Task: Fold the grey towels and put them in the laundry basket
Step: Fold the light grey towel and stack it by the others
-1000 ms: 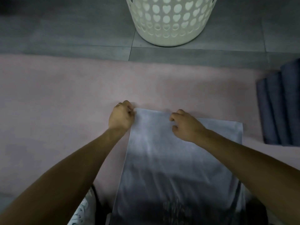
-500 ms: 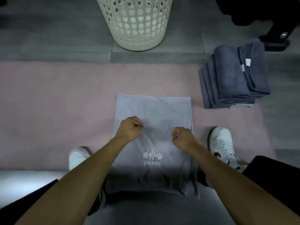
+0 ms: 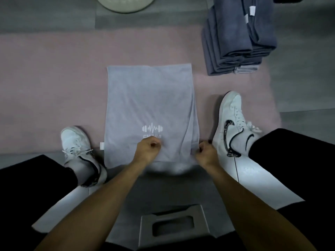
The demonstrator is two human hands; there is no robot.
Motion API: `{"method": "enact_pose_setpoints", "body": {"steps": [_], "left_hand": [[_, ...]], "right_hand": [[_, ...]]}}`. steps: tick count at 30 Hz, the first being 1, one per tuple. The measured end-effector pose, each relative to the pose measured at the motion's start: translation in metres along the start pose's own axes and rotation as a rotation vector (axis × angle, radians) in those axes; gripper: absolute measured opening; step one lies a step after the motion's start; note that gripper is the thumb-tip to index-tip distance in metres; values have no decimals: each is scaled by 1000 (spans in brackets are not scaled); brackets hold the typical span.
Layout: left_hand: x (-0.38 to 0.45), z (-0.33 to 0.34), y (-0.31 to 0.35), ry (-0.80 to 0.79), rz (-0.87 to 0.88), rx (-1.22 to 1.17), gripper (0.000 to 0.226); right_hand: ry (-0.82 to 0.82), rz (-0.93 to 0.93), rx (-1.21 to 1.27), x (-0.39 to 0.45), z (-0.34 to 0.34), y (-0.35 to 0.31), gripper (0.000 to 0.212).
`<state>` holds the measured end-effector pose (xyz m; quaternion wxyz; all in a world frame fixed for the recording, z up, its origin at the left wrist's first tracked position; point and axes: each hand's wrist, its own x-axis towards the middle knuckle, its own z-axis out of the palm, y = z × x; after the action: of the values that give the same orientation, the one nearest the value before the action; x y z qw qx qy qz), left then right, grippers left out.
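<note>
Hands, left and right, grip closed on grey towel.

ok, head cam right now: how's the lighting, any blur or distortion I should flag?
Head view: dim overall, with bright patches on the floor beside the legs; the towel logo stays readable; the left hand and right hand look slightly soft; wide-angle bending at the edges; laundry basket is cropped at the top.

Soft matt cloth towel, fuzzy pink carpet, smooth grey floor tiles.
</note>
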<state>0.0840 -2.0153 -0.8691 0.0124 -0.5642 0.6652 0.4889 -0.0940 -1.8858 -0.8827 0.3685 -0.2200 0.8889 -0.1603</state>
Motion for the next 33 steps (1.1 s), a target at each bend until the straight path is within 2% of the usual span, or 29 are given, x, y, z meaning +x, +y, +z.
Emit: {"method": "enact_pose_setpoints", "body": {"steps": [3,5,9,11,13,15,18,20,23,26,31,33], "left_hand": [[-7,15,0,-52,45,93,13],[-9,28,4,-83,53,118,12],[-10,62,22,-169,34,156,16],[-12,79,28,-125,3,138,20],[-16,92,30,-14,5,71,11],[-23,96,29,82,137,-7,1],[-31,90,25,120,445,45,17],[-32,87,25,75,534,90,24],[-37,88,29,46,560,46,30],[-40,86,29,49,552,-15,28],[-37,77,34,207,445,-91,10],[-36,74,36,205,476,-60,11]], "right_hand": [[-33,28,-87,0,5,7,34],[-111,94,-54,3,8,11,36],[-181,253,249,5,4,24,9],[-262,325,440,2,-8,25,13],[-372,309,505,-2,-23,21,15],[-423,290,596,-2,-33,20,17],[-421,274,768,-4,-40,17,20],[-445,250,834,-5,-44,13,25],[-470,234,892,-8,-49,6,29],[-451,189,861,-13,-52,3,27],[-401,57,745,-17,-54,-5,20],[-402,16,716,-16,-55,-7,19]]}}
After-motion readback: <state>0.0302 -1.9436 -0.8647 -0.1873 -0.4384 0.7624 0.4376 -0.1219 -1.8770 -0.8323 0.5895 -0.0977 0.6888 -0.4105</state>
